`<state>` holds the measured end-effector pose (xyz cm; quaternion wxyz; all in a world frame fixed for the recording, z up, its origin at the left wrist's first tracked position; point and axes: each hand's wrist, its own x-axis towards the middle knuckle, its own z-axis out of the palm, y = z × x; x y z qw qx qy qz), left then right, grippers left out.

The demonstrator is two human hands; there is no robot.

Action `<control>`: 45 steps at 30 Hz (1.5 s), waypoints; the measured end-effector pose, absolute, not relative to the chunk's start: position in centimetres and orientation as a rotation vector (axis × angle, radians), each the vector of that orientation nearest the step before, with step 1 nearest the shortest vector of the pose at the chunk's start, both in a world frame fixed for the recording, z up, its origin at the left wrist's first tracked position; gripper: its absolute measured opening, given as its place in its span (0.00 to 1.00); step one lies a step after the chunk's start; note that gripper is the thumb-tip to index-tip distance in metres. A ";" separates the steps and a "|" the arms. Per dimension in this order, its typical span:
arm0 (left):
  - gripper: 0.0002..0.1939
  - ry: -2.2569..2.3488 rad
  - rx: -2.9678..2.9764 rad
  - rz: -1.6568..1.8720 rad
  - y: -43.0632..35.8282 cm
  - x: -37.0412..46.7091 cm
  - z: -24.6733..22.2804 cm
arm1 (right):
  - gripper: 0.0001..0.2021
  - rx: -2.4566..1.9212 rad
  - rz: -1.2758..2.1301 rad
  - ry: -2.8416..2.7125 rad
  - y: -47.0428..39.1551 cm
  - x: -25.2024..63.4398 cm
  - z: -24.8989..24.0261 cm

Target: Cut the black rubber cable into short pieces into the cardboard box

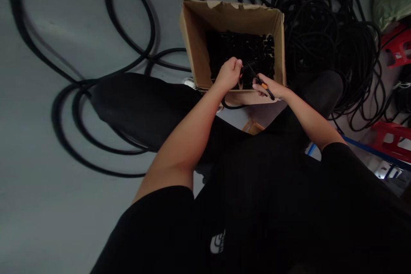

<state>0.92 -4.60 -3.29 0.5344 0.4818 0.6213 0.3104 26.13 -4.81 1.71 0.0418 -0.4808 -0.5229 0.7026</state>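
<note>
My left hand is closed in a fist over the near part of an open cardboard box. A black cable sticks out of it on the right, its dark end hard to make out against the box's contents. My right hand is closed round the orange and black handles of a pair of scissors. The dark blades point up and left, close to the cable end. Many short black pieces cover the inside of the box below both hands.
Thick black cable lies in loops on the grey floor to the left. A tangled heap of black cable lies right of the box. Red plastic stools stand at the far right. My knees flank the box.
</note>
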 end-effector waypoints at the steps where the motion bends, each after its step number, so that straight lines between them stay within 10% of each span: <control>1: 0.25 1.488 1.138 0.715 -4.7 1.1 -3.3 | 0.18 -1.475 2.142 -1.627 -4.7 26.1 1.6; 20: 0.20 1.210 0.940 0.544 -5.0 0.8 -1.5 | 0.25 -1.652 2.180 -1.577 -4.3 26.0 2.8; 30: 0.22 1.264 0.964 0.543 -3.7 0.4 -1.8 | 0.15 -1.731 1.587 -2.176 -4.2 25.2 5.6; 45: 0.21 1.056 0.560 0.433 -4.0 -1.3 0.3 | 0.20 -1.475 1.889 -2.046 -3.7 26.8 3.5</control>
